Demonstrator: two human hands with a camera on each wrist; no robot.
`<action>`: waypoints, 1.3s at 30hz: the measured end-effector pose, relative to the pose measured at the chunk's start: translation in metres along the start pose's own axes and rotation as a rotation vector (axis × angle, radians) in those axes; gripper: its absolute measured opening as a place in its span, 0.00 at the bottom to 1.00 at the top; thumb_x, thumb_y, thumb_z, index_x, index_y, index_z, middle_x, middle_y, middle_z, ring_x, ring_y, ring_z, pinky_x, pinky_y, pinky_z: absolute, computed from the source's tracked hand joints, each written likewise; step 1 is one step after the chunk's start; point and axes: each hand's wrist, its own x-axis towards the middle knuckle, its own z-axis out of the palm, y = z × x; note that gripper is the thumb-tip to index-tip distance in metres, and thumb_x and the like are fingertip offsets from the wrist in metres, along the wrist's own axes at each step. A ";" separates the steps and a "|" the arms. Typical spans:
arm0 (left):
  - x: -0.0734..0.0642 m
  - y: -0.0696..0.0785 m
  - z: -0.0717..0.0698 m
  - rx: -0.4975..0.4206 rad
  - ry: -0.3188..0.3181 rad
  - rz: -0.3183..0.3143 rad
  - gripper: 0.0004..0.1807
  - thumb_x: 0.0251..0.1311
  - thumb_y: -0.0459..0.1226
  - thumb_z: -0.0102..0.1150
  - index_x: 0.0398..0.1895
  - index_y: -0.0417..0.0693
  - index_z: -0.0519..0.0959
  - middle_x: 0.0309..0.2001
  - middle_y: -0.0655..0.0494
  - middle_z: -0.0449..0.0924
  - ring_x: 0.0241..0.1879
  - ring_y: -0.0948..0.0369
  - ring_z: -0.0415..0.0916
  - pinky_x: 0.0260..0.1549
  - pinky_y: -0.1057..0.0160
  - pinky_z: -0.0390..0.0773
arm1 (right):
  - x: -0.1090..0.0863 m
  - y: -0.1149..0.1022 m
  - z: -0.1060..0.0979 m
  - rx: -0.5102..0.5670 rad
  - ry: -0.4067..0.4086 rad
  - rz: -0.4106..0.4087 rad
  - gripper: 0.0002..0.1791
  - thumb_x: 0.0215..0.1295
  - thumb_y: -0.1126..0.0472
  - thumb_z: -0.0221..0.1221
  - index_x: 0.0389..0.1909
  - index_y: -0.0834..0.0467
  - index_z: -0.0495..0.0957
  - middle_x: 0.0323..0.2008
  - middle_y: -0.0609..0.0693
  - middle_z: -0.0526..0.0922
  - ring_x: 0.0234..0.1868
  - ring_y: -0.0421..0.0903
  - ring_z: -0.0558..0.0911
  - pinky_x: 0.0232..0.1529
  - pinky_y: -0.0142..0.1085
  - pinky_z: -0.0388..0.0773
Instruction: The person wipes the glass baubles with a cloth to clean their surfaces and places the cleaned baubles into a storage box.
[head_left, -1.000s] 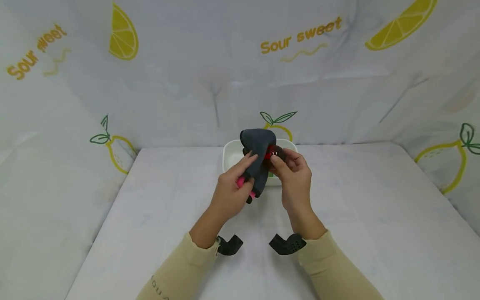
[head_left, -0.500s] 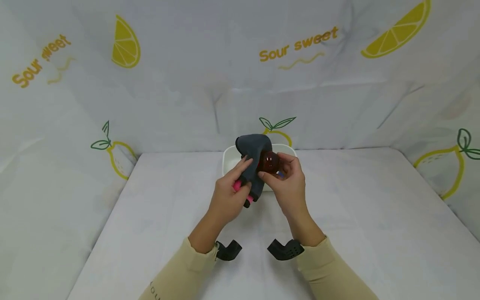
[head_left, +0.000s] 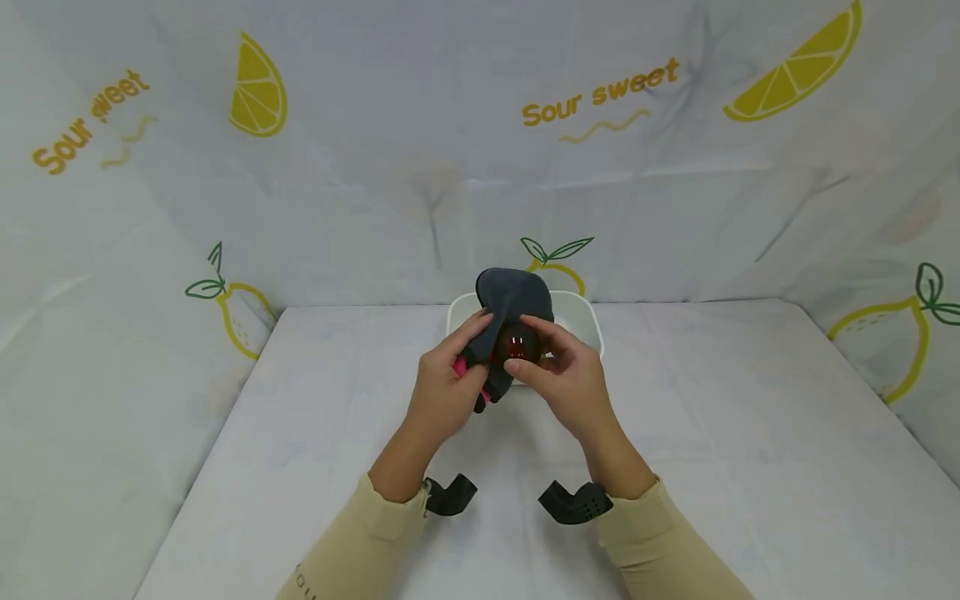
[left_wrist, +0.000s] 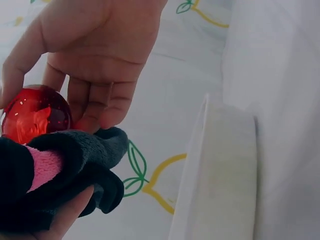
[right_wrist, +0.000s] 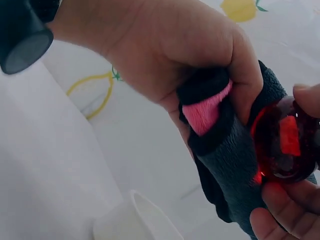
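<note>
My left hand [head_left: 441,387] grips a bunched dark grey cloth [head_left: 513,292] with black edging and a pink part. In the right wrist view, the cloth [right_wrist: 227,160] folds over on itself, its pink part [right_wrist: 205,116] showing between dark bands near the left thumb. A see-through red ball [head_left: 519,343] rests against the cloth's right side. Thumb and fingers of my right hand [head_left: 576,382] pinch this ball from the right. Seen from the left wrist, the ball [left_wrist: 36,115] is glossy, its lower side hidden behind the cloth.
A white, round-cornered container [head_left: 583,321] stands behind the hands, partly hidden by them and the cloth. Its side wall [left_wrist: 220,170] shows in the left wrist view. A white lemon-print sheet [head_left: 360,150] hangs behind the white-covered table [head_left: 750,433].
The red ball has come left and nearer, from the cloth's right edge to in front of it, with the right hand's grip shifting around it. The left hand has moved slightly left with the cloth.
</note>
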 end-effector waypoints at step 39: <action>-0.002 0.005 0.012 0.032 -0.035 0.040 0.29 0.60 0.23 0.51 0.65 0.48 0.75 0.69 0.55 0.69 0.67 0.59 0.69 0.60 0.58 0.72 | 0.008 0.008 -0.008 -0.024 0.233 0.093 0.34 0.50 0.66 0.73 0.62 0.58 0.76 0.53 0.53 0.82 0.45 0.49 0.84 0.41 0.25 0.82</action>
